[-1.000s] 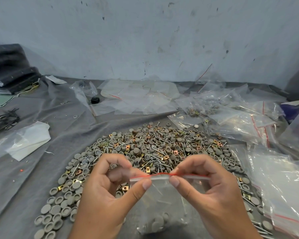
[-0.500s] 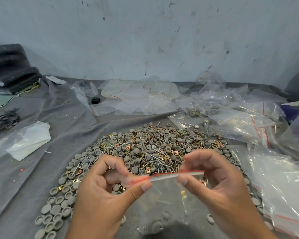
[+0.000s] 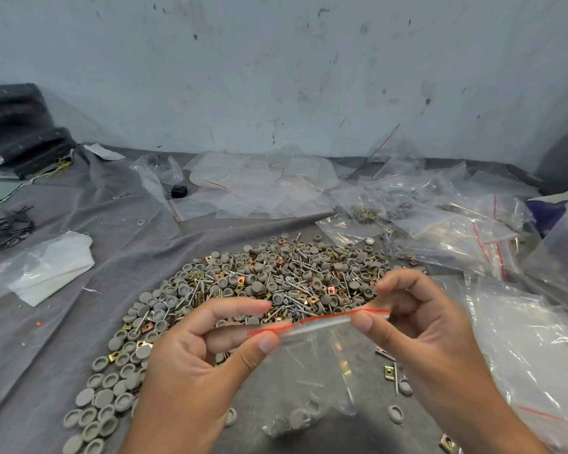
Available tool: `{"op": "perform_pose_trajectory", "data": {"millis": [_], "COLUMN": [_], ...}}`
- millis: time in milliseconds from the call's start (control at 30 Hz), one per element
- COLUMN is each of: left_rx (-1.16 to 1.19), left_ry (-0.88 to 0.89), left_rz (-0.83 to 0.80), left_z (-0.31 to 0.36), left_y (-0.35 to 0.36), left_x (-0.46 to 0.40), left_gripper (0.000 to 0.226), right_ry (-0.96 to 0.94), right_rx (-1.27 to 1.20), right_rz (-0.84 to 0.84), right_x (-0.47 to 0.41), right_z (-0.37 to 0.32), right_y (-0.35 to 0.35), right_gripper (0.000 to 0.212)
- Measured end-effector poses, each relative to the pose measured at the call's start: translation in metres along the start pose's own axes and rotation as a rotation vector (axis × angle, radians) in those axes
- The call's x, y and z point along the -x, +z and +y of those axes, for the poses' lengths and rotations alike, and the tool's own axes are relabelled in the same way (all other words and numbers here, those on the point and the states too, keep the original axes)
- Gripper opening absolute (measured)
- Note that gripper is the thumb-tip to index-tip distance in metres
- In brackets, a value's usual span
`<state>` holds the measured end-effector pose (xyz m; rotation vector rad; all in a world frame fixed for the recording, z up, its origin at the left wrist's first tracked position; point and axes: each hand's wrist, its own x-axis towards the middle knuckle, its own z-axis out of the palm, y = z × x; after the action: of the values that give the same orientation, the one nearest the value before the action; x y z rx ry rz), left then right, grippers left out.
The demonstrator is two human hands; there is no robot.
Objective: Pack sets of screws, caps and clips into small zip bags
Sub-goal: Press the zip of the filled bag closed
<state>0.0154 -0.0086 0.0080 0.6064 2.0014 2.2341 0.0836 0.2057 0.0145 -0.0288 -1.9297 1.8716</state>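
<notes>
A small clear zip bag (image 3: 318, 371) with a red line along its top hangs in front of me, holding grey caps, screws and a brass clip. My left hand (image 3: 191, 368) pinches the left end of the zip strip between thumb and fingers. My right hand (image 3: 420, 335) pinches the right end, held slightly higher. Behind the bag a wide heap of grey caps, silver screws and brass clips (image 3: 276, 280) lies on the grey cloth (image 3: 79, 339).
Clear zip bags (image 3: 440, 224), several with parts inside them, pile up at the right and back. A white folded bag (image 3: 50, 267) lies at the left, black ties (image 3: 10, 224) further left. A small black object (image 3: 178, 191) sits near the wall.
My right hand has slid rightward and up along the zip strip, so the bag top now tilts up to the right. Both hands sit a little further right.
</notes>
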Motion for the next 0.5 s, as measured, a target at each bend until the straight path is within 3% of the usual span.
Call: {"op": "perform_pose_trajectory", "data": {"millis": [367, 500], "left_rx": [0.029, 0.048], "left_ry": [0.057, 0.072], "left_rz": [0.024, 0.032], "left_z": [-0.009, -0.010], "left_y": [0.004, 0.003], "left_x": [0.001, 0.000], "left_gripper": [0.064, 0.056], "right_ry": [-0.040, -0.093], "right_rx": [0.112, 0.041], "right_rz": [-0.081, -0.079], "right_x": [0.005, 0.007], "right_z": [-0.002, -0.003], "right_y": [0.009, 0.014], "right_gripper": [0.042, 0.034]}}
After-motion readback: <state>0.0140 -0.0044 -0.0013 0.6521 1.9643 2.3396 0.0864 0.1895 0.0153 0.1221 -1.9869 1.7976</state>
